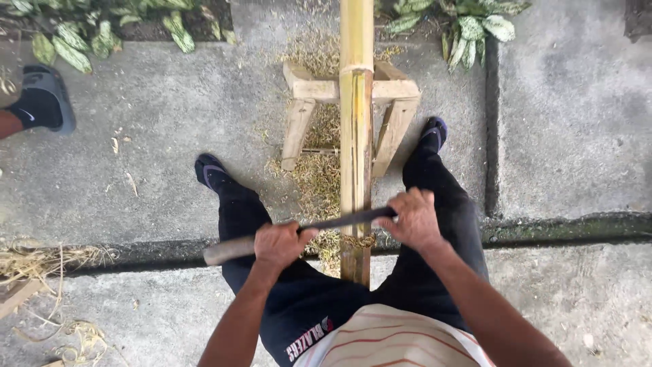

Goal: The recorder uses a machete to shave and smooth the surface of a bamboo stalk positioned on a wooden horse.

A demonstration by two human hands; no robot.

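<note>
My fingers clench: my left hand (pixel 277 242) wraps the knife's wooden handle (pixel 229 249), the dark blade (pixel 343 219) lies across the bamboo pole (pixel 356 156), and my right hand (pixel 413 219) grips the blade's far end. The pole rests on a wooden stool (pixel 319 102).

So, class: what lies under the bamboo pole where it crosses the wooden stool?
The bamboo pole rests on the wooden stool; dry shavings litter the concrete below. The pole hides the middle of the stool's top.
</note>
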